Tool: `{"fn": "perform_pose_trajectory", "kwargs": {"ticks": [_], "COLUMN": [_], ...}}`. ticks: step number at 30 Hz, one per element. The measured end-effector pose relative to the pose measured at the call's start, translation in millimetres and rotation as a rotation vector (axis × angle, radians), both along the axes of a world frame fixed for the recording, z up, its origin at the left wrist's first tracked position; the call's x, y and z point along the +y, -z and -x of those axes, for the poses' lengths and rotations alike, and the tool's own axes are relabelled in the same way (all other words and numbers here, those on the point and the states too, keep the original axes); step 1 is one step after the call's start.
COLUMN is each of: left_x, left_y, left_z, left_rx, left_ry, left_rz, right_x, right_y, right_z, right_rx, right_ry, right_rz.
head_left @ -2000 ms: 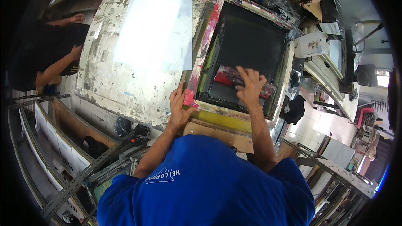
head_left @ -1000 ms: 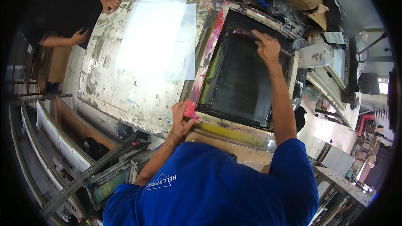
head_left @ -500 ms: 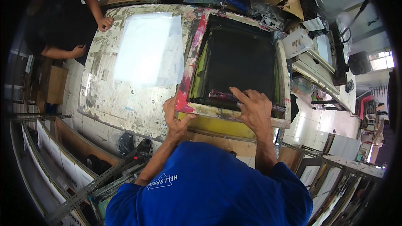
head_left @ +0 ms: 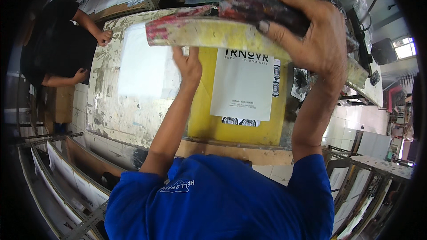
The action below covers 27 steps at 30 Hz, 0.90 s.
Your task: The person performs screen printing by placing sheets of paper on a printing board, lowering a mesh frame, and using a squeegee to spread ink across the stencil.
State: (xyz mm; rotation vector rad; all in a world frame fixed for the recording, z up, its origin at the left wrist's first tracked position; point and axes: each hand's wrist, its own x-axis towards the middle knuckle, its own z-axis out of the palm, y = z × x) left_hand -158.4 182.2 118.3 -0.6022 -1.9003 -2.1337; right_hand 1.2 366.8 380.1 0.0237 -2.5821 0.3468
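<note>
A paint-stained wooden screen printing frame (head_left: 209, 33) is tilted up, its near rail raised toward me. My left hand (head_left: 189, 66) holds that rail from below near its left end; the fingertips are hidden behind it. My right hand (head_left: 322, 35) is wrapped round a dark, ink-smeared squeegee (head_left: 262, 9) lying along the top of the raised frame. Below, a flat white printed mailer (head_left: 243, 86) rests on a yellow board (head_left: 202, 106). Dark round patterns show on a sheet (head_left: 249, 122) sticking out from under the mailer.
A white translucent sheet (head_left: 142, 62) lies left on the stained table (head_left: 104, 102). Another person (head_left: 66, 40) in black stands at the far left, one hand at the table edge. Racks (head_left: 66, 173) stand at lower left and lower right (head_left: 356, 186).
The frame, flat before, has swung up off the yellow board, uncovering the mailer. My right hand has gone from the frame's near edge to the squeegee; both arms reach farther forward.
</note>
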Motion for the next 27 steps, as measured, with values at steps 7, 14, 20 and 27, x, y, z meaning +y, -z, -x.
{"fn": "perform_pose_trajectory", "kwargs": {"ticks": [7,14,20,27], "left_x": [71.8,102.5,100.3,98.1], "left_y": [132.8,139.4,145.0,136.7], "left_z": [81.0,81.3,85.6,88.4], "left_rx": [0.141,0.158,0.405,0.397], "left_ry": [-0.026,-0.082,-0.312,-0.223], "left_rz": [0.877,1.103,0.94,0.772], "right_x": [-10.2,-2.4,-1.6,-9.6], "right_y": [-34.5,-25.5,-34.8,-28.8], "right_z": [22.5,24.9,25.7,24.1], "right_rx": [0.082,0.181,0.087,0.147], "right_ry": [-0.077,-0.107,-0.176,-0.104], "right_rz": [0.055,0.115,0.106,0.046]}}
